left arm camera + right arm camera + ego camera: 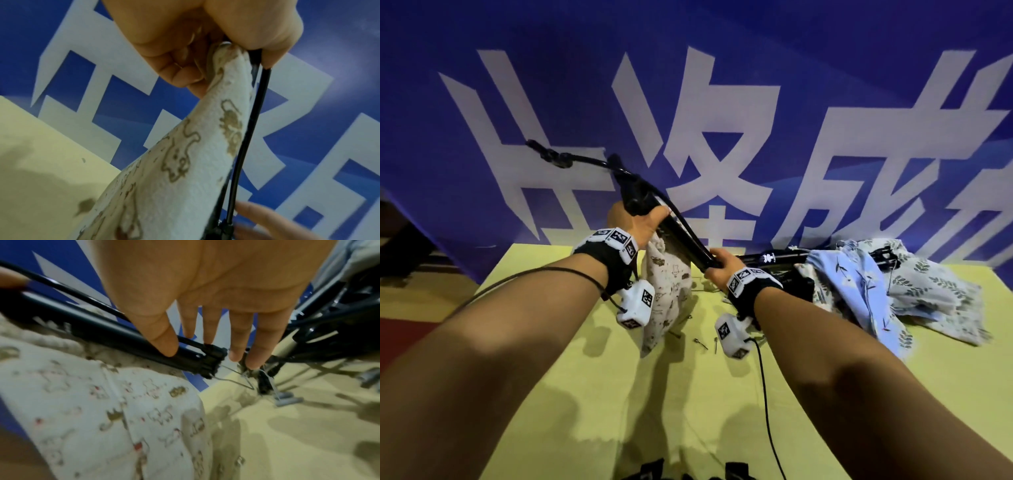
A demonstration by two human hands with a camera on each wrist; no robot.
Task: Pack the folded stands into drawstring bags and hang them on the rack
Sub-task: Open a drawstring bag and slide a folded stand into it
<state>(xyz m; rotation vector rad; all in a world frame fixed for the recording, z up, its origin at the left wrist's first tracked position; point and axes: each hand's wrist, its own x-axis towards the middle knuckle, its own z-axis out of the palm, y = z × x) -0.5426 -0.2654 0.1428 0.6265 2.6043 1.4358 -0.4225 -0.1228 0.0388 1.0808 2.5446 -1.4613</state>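
Observation:
A black folded stand [681,236] slants up to the left above the yellow table [619,377]. Its lower part sits in the mouth of a cream printed drawstring bag [671,287] that hangs beneath it. My left hand [647,222] grips the stand's upper part together with the bag's rim. The left wrist view shows that fist [205,40] bunching the bag [185,178] against the black rods [248,129]. My right hand [719,263] holds the stand's lower end. In the right wrist view its thumb [164,344] presses the tube [115,331] and its fingers [211,321] reach behind.
More black stands [774,257] and loose floral bags, one blue [842,284] and one leaf-printed [928,284], lie at the table's back right. Small metal clips [700,342] lie beside the hanging bag. A blue banner [722,68] with white characters rises behind the table.

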